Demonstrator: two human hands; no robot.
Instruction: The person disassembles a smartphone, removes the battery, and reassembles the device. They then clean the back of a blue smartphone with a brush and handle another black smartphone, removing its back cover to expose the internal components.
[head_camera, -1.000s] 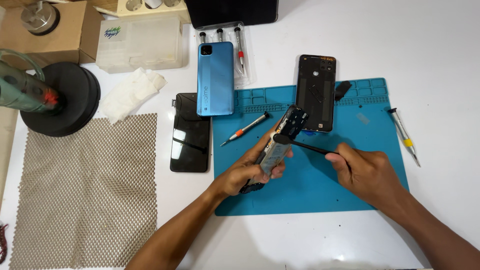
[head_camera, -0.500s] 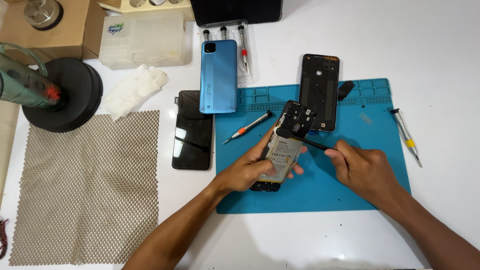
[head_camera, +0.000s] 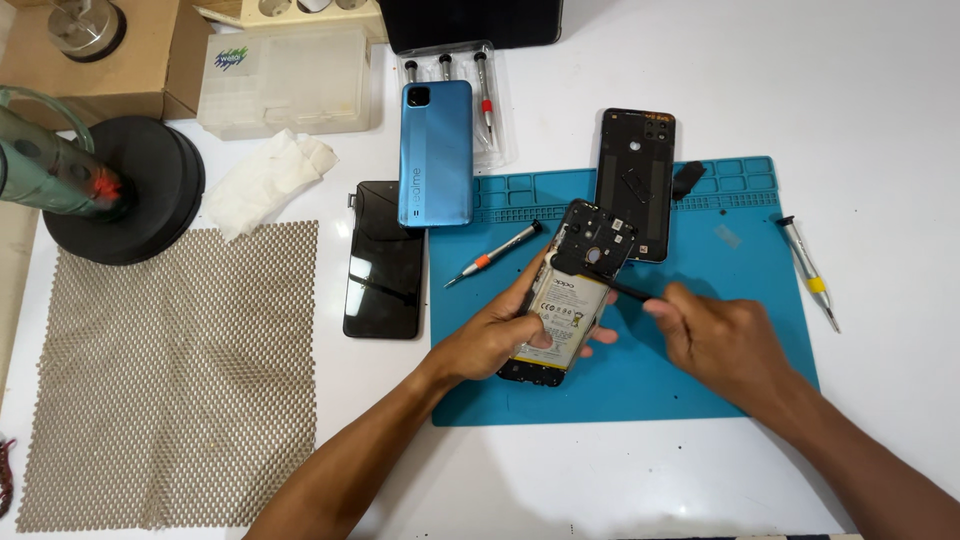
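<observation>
One opened phone (head_camera: 565, 305) is lying over the blue mat (head_camera: 740, 370), the left hand (head_camera: 490, 335) gripping it while the right hand (head_camera: 715, 340) is pinching one black tool (head_camera: 625, 288) against its top. Farther off are lying one blue phone (head_camera: 436, 152), one black screen (head_camera: 384, 258), one back cover (head_camera: 636, 180) and two loose screwdrivers: one (head_camera: 495, 254) left, one (head_camera: 808, 270) right.

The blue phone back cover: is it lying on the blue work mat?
No: the blue phone back cover lies mostly on the white table, overlapping the black screen panel, just left of the blue work mat.

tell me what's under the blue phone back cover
The blue back cover overlaps the top of a black screen panel and a clear case of screwdrivers. Whatever else lies beneath it is hidden.
</observation>
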